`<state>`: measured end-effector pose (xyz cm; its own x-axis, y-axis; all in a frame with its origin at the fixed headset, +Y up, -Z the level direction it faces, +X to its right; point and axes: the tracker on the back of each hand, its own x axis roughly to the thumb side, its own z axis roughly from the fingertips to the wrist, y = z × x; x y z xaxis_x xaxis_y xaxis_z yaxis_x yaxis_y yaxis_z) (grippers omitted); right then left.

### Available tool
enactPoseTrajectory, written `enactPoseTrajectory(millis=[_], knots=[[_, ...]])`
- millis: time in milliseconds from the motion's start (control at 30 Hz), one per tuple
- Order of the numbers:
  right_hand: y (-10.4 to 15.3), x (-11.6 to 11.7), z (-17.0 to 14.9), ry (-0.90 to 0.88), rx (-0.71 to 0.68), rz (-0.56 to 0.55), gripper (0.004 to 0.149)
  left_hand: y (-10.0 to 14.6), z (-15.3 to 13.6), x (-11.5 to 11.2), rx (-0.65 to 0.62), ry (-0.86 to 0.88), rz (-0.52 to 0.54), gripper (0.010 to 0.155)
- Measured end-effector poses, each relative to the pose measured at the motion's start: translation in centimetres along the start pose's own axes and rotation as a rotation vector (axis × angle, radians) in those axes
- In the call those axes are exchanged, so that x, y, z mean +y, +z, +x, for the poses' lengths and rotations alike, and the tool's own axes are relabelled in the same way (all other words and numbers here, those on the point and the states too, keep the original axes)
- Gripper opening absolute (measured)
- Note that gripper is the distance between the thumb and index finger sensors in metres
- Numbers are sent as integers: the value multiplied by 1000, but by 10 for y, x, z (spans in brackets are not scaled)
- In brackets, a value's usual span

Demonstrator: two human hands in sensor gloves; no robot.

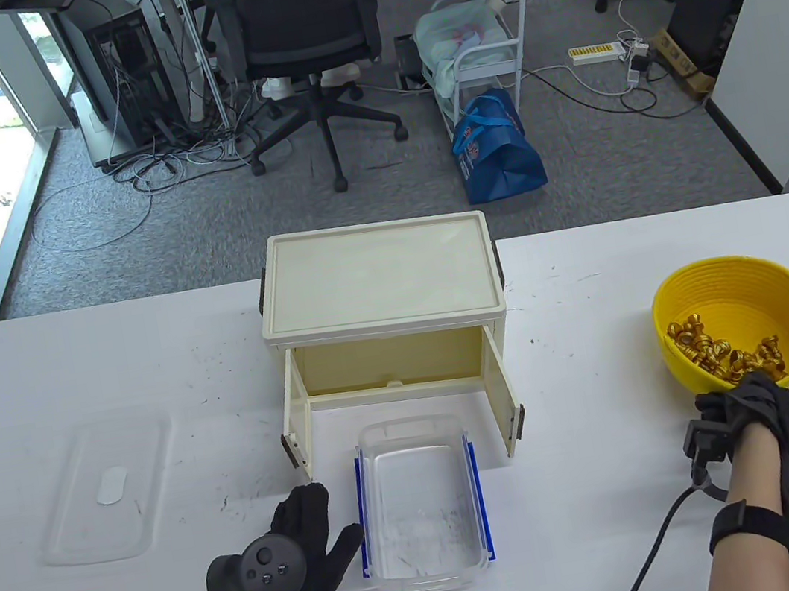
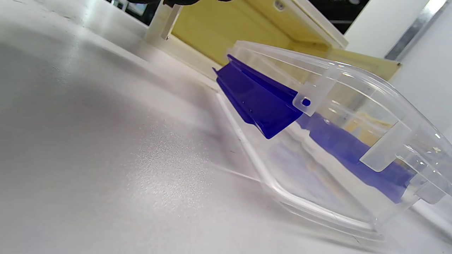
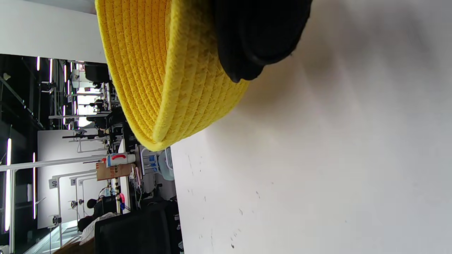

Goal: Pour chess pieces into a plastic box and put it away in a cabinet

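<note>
An office floor with a swivel chair point(image 1: 310, 37), tangled cables and a blue bag point(image 1: 494, 146) sits behind a white counter point(image 1: 110, 358), and here is the layout on it. Dead centre at the far side stands the cream cabinet point(image 1: 377, 279), both doors swung wide, its inside bare. Right in front of its opening sits the clear plastic box point(image 1: 418, 507) with blue latches point(image 2: 257, 98) along its long sides, nothing inside. Its clear lid point(image 1: 106, 491) lies flat, well apart on the left. The left hand point(image 1: 289, 570) rests flat on the counter just beside the box's left wall, fingers straight and spread, gripping nothing; whether the thumb touches the latch is hard to tell. Over on the right, the yellow woven bowl point(image 1: 736, 306) holds the gold chess pieces point(image 1: 725, 350), heaped toward its near side. The right hand point(image 1: 750, 413) is at the bowl's near rim, fingers curled over the edge and gripping it; the right wrist view shows a gloved fingertip point(image 3: 254, 38) pressed against the bowl's outer wall, with the bowl's base still down on the counter.
</note>
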<state>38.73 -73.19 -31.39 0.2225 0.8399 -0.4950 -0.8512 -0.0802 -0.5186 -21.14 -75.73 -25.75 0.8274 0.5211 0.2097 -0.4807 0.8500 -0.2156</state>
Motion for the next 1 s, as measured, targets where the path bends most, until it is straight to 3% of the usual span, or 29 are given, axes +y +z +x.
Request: enactPoseTrajectory(millis=[233, 500, 700, 1000], knots=[[30, 9, 40, 80, -118, 94, 66, 1, -4, 3, 5, 20, 18, 84], [76, 35, 85, 198, -289, 234, 66, 2, -4, 5, 7, 26, 23, 83], [115, 66, 111, 266, -426, 365, 65, 2, -4, 5, 8, 26, 18, 83], [147, 118, 116, 383, -511, 527, 65, 2, -5, 5, 12, 35, 17, 83]])
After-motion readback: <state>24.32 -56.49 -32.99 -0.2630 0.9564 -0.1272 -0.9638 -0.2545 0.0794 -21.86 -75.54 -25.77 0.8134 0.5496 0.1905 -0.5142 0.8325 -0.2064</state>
